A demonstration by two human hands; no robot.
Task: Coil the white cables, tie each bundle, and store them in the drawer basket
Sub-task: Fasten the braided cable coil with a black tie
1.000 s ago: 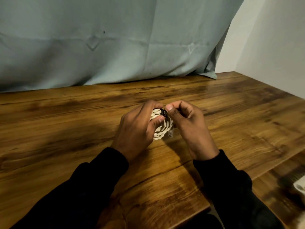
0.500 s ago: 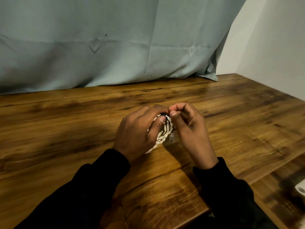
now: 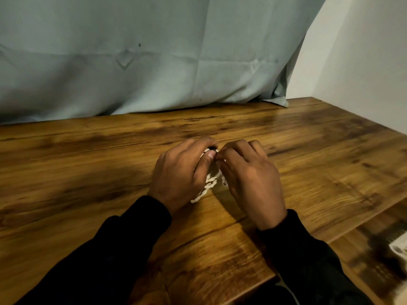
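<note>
A coiled white braided cable bundle (image 3: 209,183) stands on edge on the wooden table (image 3: 88,172), mostly hidden between my two hands. My left hand (image 3: 182,172) grips the coil from the left, thumb pressed near a small black tie (image 3: 212,148) at its top. My right hand (image 3: 248,177) curls over the right side, its fingertips pinching at the same tie. A small clear connector end (image 3: 224,181) peeks out beside my right hand. The white drawer basket (image 3: 399,249) shows only as a corner at the lower right edge.
A pale blue curtain (image 3: 154,62) hangs along the table's back edge. A white wall (image 3: 363,62) borders the right side. A lower wooden surface (image 3: 363,249) sits beyond the table's right front edge.
Both hands have sunk toward the table and closed over the coil, hiding more of it. My right hand's fingers have rolled forward over the tie.
</note>
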